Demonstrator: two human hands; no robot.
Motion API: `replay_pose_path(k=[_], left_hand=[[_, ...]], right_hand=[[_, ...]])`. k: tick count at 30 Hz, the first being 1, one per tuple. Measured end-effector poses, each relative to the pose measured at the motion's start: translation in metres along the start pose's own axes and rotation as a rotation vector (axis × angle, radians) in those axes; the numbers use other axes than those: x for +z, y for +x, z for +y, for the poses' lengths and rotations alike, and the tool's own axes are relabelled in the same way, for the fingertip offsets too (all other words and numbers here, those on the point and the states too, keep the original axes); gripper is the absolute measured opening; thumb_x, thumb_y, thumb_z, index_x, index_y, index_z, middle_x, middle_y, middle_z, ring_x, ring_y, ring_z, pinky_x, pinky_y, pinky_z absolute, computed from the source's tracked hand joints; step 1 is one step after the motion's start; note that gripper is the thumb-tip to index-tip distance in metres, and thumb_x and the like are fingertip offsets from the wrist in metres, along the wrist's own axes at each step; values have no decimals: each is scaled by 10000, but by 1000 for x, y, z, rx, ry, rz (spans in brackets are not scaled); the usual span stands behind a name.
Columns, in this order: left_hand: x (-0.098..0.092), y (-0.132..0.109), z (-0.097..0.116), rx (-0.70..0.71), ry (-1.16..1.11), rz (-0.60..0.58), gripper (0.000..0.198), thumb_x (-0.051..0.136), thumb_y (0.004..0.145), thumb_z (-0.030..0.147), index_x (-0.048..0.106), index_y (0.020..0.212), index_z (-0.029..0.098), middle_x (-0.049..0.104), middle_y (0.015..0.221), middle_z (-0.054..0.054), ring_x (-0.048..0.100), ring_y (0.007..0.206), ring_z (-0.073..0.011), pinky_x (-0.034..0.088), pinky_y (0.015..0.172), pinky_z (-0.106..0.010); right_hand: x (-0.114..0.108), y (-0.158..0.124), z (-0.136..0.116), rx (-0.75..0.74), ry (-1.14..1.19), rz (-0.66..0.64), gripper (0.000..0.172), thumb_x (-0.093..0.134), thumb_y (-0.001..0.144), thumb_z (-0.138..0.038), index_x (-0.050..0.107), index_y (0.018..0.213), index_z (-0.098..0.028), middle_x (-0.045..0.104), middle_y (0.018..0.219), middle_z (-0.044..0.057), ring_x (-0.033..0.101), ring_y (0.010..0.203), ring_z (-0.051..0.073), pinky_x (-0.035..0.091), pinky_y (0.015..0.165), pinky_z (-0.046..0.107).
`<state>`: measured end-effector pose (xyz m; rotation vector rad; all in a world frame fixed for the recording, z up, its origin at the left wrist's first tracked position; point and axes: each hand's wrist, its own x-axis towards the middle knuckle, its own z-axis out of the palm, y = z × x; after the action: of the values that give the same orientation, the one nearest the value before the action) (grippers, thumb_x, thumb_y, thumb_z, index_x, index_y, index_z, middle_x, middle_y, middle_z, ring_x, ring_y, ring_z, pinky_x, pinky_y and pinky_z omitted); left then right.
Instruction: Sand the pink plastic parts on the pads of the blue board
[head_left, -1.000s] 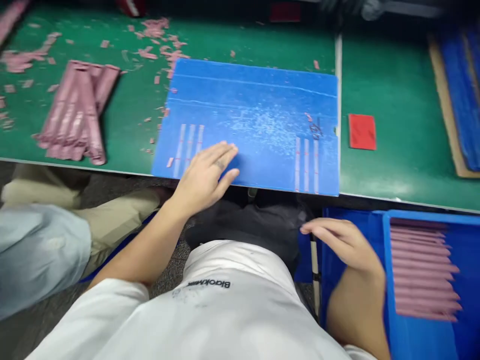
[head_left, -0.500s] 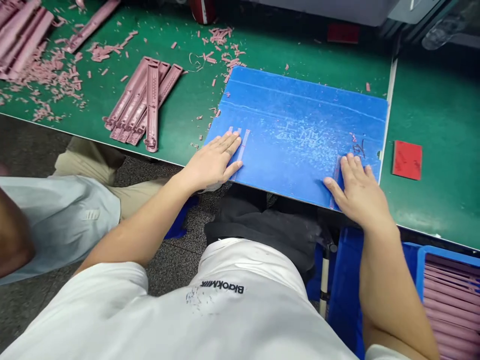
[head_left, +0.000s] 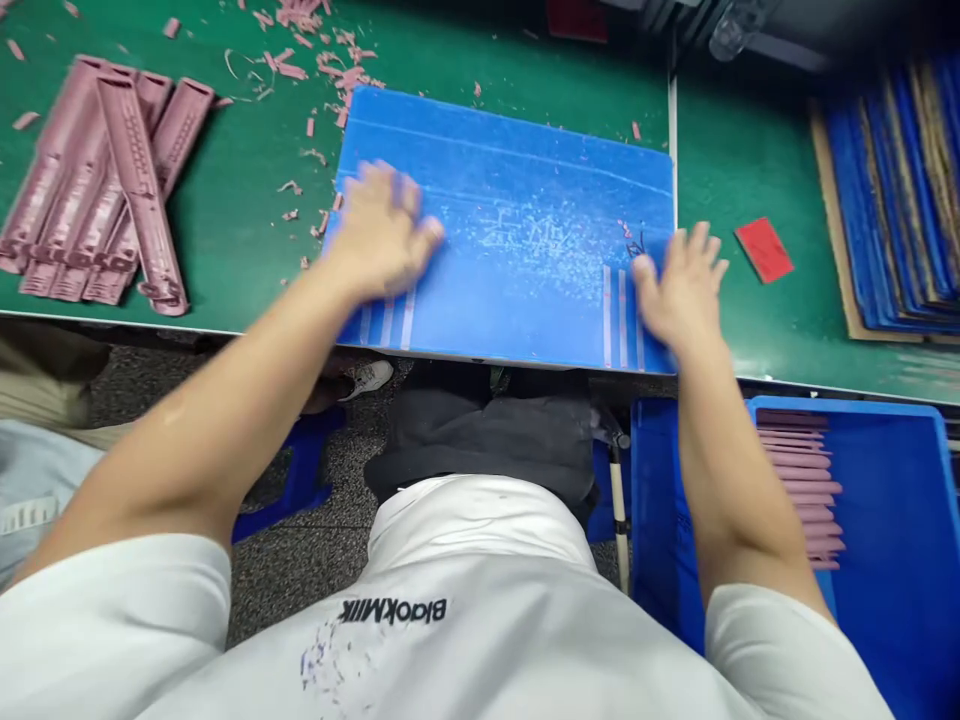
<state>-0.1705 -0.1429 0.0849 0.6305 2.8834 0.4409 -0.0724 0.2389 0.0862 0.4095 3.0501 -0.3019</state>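
A scuffed blue sheet (head_left: 510,310) lies flat at the front edge of the green bench, with pale tape strips near both front corners and dark marker writing on its right side. Over its left part is my left hand (head_left: 382,235), blurred, fingers apart, holding nothing. My right hand (head_left: 684,285) is at the sheet's right edge, fingers spread and empty. Whether either palm touches the sheet I cannot tell. Left of the sheet rests a group of long pink plastic parts (head_left: 139,190), one laid across the others.
Pink scraps (head_left: 349,75) litter the bench behind the sheet. A red square piece (head_left: 763,250) lies to the right, near upright blue-and-tan sheets (head_left: 885,190). Below the bench edge, a blue bin (head_left: 892,480) holds pink parts. Another person's clothed leg (head_left: 45,380) is at left.
My left hand has lifted from the left tape strips and moved toward the back. My right hand has shifted outward to the sheet's right edge, uncovering tape strips. The view has turned right.
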Motion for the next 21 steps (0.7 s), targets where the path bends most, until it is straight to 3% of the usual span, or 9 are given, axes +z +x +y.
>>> replay_pose_path(k=[1, 4, 5, 8, 10, 13, 18, 21], left_hand=[[2, -5, 6, 75, 8, -37, 806, 265, 1256, 593, 307, 1840, 38, 174, 1959, -165, 113, 1810, -457, 28, 1470, -689], [11, -13, 11, 422, 47, -230, 662, 400, 1238, 529, 447, 1814, 208, 308, 1939, -33, 248, 1791, -303, 34, 1496, -568], [12, -10, 6, 379, 49, -198, 641, 386, 1242, 491, 447, 1814, 207, 292, 1945, -24, 233, 1789, -287, 40, 1491, -565], [8, 5, -22, -29, 26, 35, 749, 327, 1248, 554, 277, 1860, 125, 226, 1959, -50, 132, 1775, -302, -19, 1461, -630], [6, 7, -37, 8, 5, 11, 893, 304, 1215, 688, 218, 1876, 94, 215, 1960, -96, 108, 1790, -346, -3, 1455, -630], [10, 3, -40, 198, 4, -71, 947, 243, 1187, 764, 300, 1871, 112, 224, 1956, -133, 138, 1813, -397, 35, 1459, -628], [11, 9, -36, 34, -12, 55, 999, 146, 1193, 790, 271, 1858, 56, 187, 1964, -113, 147, 1807, -392, 26, 1477, -653], [16, -13, -33, 87, 2, 35, 1015, 170, 1181, 801, 286, 1848, 43, 209, 1957, -120, 166, 1809, -401, 45, 1481, -659]], right_hand=[[0, -2, -4, -78, 8, -10, 868, 350, 1202, -575, 290, 1829, 23, 98, 1919, 352, 99, 1822, 496, 91, 1422, 787], [6, -10, -12, -522, -14, -150, 741, 395, 1191, -564, 427, 1813, -164, 284, 1927, 206, 259, 1806, 419, 133, 1459, 723], [7, -10, -11, -542, -34, -156, 726, 398, 1185, -565, 457, 1797, -178, 322, 1915, 202, 297, 1792, 432, 153, 1450, 746], [8, -1, 4, -296, -70, -5, 826, 362, 1180, -605, 392, 1813, -76, 217, 1919, 297, 217, 1798, 514, 181, 1401, 825], [10, 4, 11, -317, -54, 1, 881, 333, 1178, -655, 300, 1856, -93, 160, 1940, 269, 155, 1819, 484, 187, 1421, 790], [18, 16, 10, -518, -46, -85, 829, 304, 1172, -695, 323, 1868, -245, 274, 1943, 145, 222, 1817, 422, 153, 1444, 770], [30, 52, 7, -378, -13, -8, 899, 228, 1150, -765, 261, 1891, -257, 243, 1951, 144, 195, 1816, 457, 141, 1415, 824], [31, 32, 7, -399, 2, -25, 955, 282, 1135, -810, 272, 1888, -222, 233, 1948, 167, 181, 1821, 453, 140, 1430, 797]])
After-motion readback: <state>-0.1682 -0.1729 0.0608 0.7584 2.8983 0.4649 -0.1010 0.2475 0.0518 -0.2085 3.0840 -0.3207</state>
